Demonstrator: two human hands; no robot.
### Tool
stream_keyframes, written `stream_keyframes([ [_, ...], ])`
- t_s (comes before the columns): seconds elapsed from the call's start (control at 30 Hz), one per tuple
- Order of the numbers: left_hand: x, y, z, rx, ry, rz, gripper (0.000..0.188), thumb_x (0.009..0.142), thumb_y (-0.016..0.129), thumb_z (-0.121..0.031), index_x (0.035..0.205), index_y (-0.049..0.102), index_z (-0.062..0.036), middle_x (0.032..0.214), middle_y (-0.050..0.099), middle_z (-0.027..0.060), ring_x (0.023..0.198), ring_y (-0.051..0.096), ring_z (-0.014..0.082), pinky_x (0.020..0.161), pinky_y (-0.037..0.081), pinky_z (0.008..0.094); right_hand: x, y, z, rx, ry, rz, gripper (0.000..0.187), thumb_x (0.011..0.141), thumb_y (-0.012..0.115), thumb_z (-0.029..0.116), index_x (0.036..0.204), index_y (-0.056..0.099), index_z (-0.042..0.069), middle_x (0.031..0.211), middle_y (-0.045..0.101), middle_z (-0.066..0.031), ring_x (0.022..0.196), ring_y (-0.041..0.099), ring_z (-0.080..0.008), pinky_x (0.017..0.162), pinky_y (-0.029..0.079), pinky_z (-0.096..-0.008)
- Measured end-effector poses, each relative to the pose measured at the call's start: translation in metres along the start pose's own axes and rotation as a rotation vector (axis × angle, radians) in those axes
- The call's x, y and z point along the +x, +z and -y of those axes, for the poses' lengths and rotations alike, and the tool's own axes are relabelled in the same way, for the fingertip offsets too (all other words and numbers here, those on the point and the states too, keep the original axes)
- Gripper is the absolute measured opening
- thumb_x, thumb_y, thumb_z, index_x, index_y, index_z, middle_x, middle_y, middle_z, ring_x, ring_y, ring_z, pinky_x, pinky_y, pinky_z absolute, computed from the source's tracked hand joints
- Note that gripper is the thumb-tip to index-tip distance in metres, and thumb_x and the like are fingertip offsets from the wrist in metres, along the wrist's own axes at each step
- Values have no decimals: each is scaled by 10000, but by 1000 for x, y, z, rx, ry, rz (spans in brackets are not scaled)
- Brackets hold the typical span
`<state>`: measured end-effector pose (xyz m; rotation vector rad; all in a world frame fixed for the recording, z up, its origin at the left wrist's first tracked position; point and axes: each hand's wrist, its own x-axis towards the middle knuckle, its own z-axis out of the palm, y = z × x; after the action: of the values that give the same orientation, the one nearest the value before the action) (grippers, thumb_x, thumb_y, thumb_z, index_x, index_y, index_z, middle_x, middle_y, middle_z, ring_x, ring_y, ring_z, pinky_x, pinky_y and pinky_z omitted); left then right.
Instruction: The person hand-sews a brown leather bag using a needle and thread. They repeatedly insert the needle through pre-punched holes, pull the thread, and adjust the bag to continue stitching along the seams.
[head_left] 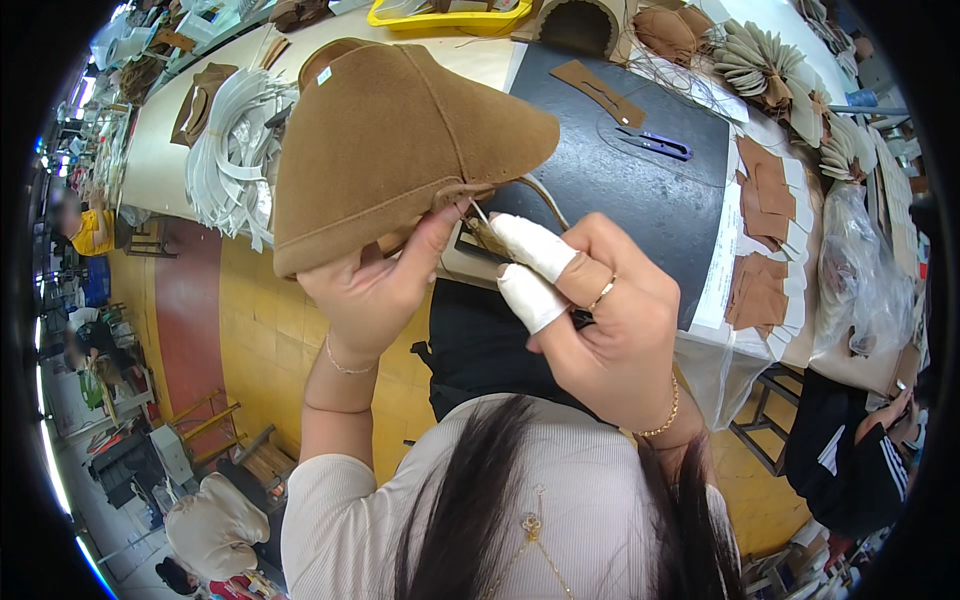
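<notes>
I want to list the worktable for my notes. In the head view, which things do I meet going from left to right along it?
White strips → brown suede shoe upper held by the left hand → purple thread snips → stacked brown leather pieces → clear plastic bag.

A dark mat (pixel 640 190) is laid on the table (pixel 160 150). Purple snips (pixel 655 144) are seen on it. Brown cut pieces (pixel 762 240) are stacked at the right. A yellow tray (pixel 450 20) is placed far back.

Black mat (pixel 640 190) looks mostly open; scissors (pixel 655 144) and a suede strip (pixel 598 92) lie on it.
</notes>
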<state>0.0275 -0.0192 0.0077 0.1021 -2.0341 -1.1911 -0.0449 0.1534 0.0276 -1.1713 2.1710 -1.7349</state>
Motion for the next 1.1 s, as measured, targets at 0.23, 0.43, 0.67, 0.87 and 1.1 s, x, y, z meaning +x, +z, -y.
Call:
stream_keyframes([
  [0.23, -2, -4, 0, 37, 124, 66, 417, 736, 745, 79, 1129, 605, 74, 1152, 627, 136, 1076, 593, 222, 939, 472, 366, 0, -3, 4, -67, -49, 10, 181, 698, 697, 2, 873, 660, -24, 732, 528, -91, 531, 563, -237, 477, 473, -329],
  [0.43, -6, -4, 2, 67, 155, 49, 456, 729, 747, 85, 1156, 587, 77, 1203, 602, 146, 1119, 568, 227, 951, 464, 373, 1, -2, 5, -55, -52, 22, 196, 709, 697, 8, 896, 652, -27, 727, 525, -94, 534, 564, -240, 479, 475, -331],
  [0.67, -8, -20, -8, 655, 359, 370, 617, 748, 766, -119, 1293, 494, -18, 1224, 582, 151, 1076, 602, 291, 930, 472, 359, -7, -7, 5, -69, -57, 15, 305, 748, 676, -41, 1052, 684, -21, 651, 469, -64, 483, 440, -140, 450, 345, -265],
  [0.87, 1, -19, -23, 451, 672, 387, 372, 709, 779, -96, 1008, 629, -260, 1083, 559, 45, 922, 653, 255, 746, 559, 295, -29, -16, -22, -171, -307, 110, 264, 701, 703, 50, 959, 683, 2, 799, 613, -93, 644, 623, -263, 580, 514, -361],
  [1.1, -4, -22, -42, 449, 600, 471, 556, 682, 692, -56, 1124, 619, -384, 1175, 541, -9, 1044, 621, 196, 662, 523, 274, -50, -13, -36, -156, -327, 94, 263, 718, 737, 106, 955, 683, 4, 1044, 656, -172, 958, 651, -361, 864, 506, -445],
])
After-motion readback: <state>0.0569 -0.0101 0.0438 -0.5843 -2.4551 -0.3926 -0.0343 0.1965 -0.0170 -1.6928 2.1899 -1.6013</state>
